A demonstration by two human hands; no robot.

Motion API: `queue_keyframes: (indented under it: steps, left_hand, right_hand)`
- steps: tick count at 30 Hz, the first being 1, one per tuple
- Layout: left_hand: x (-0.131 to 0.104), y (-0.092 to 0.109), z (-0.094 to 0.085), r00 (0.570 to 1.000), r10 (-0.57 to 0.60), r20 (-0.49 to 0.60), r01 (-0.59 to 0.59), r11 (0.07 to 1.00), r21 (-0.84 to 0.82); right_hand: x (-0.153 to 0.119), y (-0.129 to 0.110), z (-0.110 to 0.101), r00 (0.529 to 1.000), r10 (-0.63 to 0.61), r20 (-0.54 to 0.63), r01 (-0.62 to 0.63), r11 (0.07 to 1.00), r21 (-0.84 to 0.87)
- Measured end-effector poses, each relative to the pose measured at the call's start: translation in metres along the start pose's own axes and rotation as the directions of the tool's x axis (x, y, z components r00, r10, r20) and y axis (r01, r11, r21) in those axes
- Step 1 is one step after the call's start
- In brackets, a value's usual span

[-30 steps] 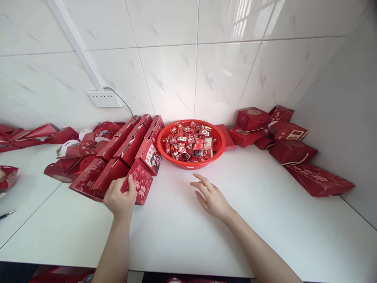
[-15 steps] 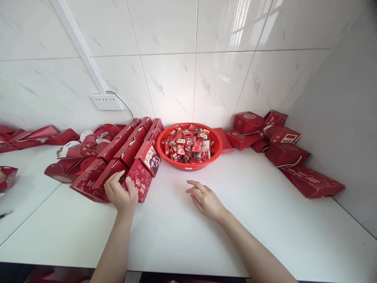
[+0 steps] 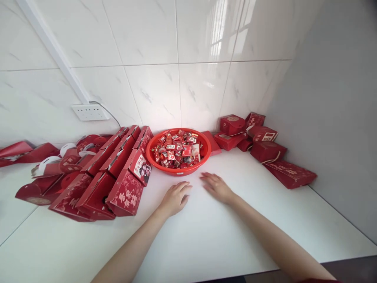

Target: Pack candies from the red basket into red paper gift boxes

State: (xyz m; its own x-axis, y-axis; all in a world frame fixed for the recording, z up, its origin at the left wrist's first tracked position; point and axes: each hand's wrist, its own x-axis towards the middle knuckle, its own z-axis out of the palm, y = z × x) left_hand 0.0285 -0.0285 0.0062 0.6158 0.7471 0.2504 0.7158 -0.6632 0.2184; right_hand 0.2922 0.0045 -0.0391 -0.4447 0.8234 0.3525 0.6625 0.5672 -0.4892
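Since it stands between the left boxes point(image 3: 125, 192) and the right boxes point(image 3: 269, 150), the bowl point(image 3: 165, 169) presumably keeps its sweets point(image 3: 178, 148) within reach of both hands. It sits on the worktop point(image 3: 182, 243) near the wall point(image 3: 156, 94), mouth up, its apparent long axis running left to right along that wall. Just in front, the left hand point(image 3: 174, 198) curls loosely, thumb apart; the right hand point(image 3: 217, 188), blurred, has fingers extended. Neither visibly holds anything. The left boxes stand in close rows, probably for order.
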Motion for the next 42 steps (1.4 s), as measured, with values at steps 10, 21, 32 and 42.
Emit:
queue_keyframes:
  steps: [10,21,32,42]
  left_hand:
    - [0.027,-0.014,0.028,0.991,-0.068,0.118,0.073,0.997,-0.036]
    - [0.028,-0.012,0.024,0.986,-0.100,0.135,0.106,0.993,-0.044]
    - [0.027,-0.010,0.023,0.986,-0.109,0.125,0.117,0.991,-0.063]
    - [0.026,-0.007,0.019,0.983,-0.121,0.136,0.136,0.985,-0.107]
  right_hand:
    - [0.006,0.115,-0.036,0.826,0.515,-0.228,-0.548,0.828,-0.114]
    - [0.096,0.119,-0.016,0.527,0.743,-0.411,-0.674,0.661,0.331]
    - [0.111,0.087,0.001,0.602,0.671,-0.432,-0.485,0.738,0.470]
    - [0.117,0.028,-0.080,0.452,0.406,-0.794,-0.229,0.913,0.336]
